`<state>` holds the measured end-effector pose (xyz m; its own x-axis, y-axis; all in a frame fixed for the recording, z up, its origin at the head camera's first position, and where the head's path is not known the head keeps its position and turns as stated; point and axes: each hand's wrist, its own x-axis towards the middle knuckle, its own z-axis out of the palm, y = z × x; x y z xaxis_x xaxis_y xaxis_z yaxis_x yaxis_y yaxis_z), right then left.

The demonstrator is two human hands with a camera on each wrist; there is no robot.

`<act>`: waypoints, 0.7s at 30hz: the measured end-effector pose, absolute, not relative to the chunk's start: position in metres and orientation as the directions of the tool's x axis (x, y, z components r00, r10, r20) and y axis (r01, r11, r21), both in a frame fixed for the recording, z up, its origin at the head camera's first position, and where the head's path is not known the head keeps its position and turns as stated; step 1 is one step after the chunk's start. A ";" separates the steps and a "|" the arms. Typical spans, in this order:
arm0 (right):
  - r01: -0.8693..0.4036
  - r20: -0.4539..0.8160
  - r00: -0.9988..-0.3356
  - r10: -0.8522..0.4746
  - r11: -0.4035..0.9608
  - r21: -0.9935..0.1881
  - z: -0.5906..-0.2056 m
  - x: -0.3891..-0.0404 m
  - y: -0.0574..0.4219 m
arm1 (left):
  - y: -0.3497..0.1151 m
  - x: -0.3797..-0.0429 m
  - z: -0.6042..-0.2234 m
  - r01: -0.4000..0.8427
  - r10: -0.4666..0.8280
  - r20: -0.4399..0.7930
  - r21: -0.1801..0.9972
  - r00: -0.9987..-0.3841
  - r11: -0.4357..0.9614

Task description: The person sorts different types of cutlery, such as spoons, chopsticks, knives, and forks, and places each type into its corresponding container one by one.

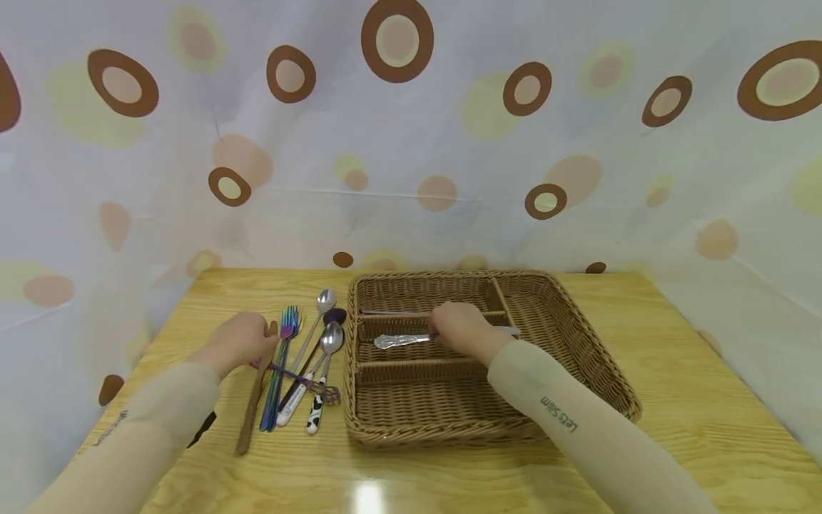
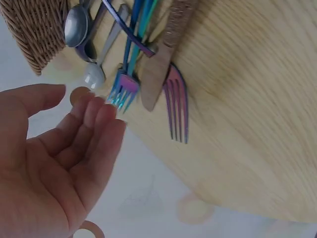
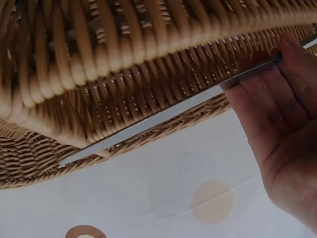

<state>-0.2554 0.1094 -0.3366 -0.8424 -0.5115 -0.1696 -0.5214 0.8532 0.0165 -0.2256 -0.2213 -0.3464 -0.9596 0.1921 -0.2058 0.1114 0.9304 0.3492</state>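
Note:
My right hand (image 1: pixel 459 330) pinches a silver table knife (image 1: pixel 403 340) with an ornate handle, held over the middle narrow compartment of the wicker basket (image 1: pixel 411 437). Its plain blade (image 3: pixel 163 116) slants along the wicker wall in the right wrist view. My left hand (image 1: pixel 239 343) hovers by the cutlery on the left with its fingers loosely bent and holds nothing. Nearest to it lie a brown knife (image 2: pixel 157 74) and a purple fork (image 2: pixel 177 101), which crosses under that knife. Beside them are blue rainbow-sheened forks (image 1: pixel 276 389).
Several spoons, one a cow-patterned spoon (image 1: pixel 315 414), lie between the forks and the basket. A thin purple utensil (image 1: pixel 392 312) is in the basket's back compartment. The wooden table (image 1: pixel 693 400) meets a dotted cloth (image 1: pixel 411 228) behind.

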 end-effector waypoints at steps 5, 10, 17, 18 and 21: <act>-0.514 -0.188 -0.842 -0.505 0.858 -0.001 -0.344 -0.257 0.112 | -0.230 -0.215 -0.351 0.074 0.164 -0.287 0.300 -0.944 0.951; -0.512 -0.195 -0.843 -0.501 0.859 0.005 -0.352 -0.257 0.114 | -0.233 -0.202 -0.355 -0.037 0.112 -0.439 0.317 -0.892 0.948; -0.508 -0.228 -0.844 -0.485 0.860 0.054 -0.357 -0.257 0.114 | -0.233 -0.190 -0.361 -0.101 0.104 -0.558 0.324 -0.823 0.941; -0.512 -0.223 -0.843 -0.490 0.857 0.053 -0.357 -0.257 0.113 | -0.233 -0.189 -0.362 -0.103 0.107 -0.569 0.325 -0.816 0.940; -0.524 -0.219 -0.837 -0.502 0.850 0.055 -0.358 -0.258 0.110 | -0.231 -0.185 -0.363 -0.099 0.118 -0.588 0.323 -0.800 0.941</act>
<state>-0.2577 0.1097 -0.3580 -0.8371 -0.5016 -0.2186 -0.5238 0.8500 0.0555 -0.1851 -0.2309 -0.3634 -0.8004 0.1176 -0.5878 -0.0989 0.9412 0.3230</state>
